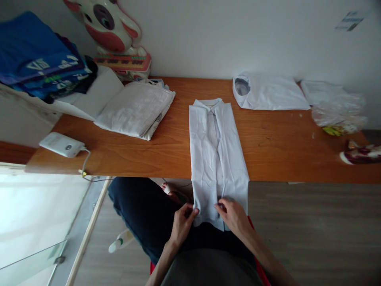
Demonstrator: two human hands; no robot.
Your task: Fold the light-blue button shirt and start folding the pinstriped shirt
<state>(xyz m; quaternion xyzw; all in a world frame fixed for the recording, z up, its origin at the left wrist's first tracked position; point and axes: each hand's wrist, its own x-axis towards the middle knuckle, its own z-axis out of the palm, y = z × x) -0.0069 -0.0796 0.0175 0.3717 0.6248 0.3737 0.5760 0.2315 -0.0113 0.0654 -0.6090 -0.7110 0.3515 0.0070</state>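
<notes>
A white collared shirt [204,151] lies lengthwise on the wooden table, its sides folded in and its collar toward the wall. The lower part hangs over the front edge onto my lap. My left hand [182,222] pinches the shirt's left edge near the hem. Farther right, my right hand [233,214] pinches the front opening close to the bottom, thumb and fingers together on the cloth. The collar stands up slightly, and the two front panels part a little down the middle.
On the wooden table [274,147] are a folded beige cloth bag [133,107], a white power bank [62,144] with a cable, a folded white garment [274,92] and a clear plastic bag [339,111]. Blue clothes [38,55] and a cow-shaped toy keyboard [122,63] stand at the back left.
</notes>
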